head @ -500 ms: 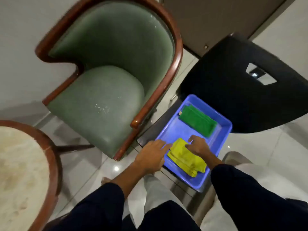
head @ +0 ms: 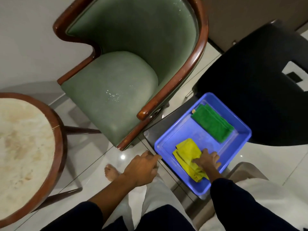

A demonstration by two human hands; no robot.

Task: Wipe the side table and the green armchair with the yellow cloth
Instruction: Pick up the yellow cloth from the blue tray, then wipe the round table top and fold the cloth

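The folded yellow cloth [head: 187, 155] lies in the near half of a blue tray [head: 240, 142]. My right hand [head: 207, 160] rests on its near end, fingers curled onto the fabric; whether it grips is unclear. My left hand [head: 141, 167] hovers just left of the tray's corner, fingers loosely apart, holding nothing. The green armchair [head: 116, 84] with a dark wooden frame stands ahead. The round side table [head: 25, 147], pale stained top with a wooden rim, is at the left.
A folded green cloth [head: 213, 124] lies in the tray's far half. The tray sits on a black chair [head: 258, 90] at the right. White glossy floor tiles [head: 103, 155] lie between the furniture, with my bare foot [head: 111, 172] on them.
The view has shifted so the armchair and table sit lower and nearer. My left hand has drawn back off the tray's edge. My right hand has slid to the cloth's near end.
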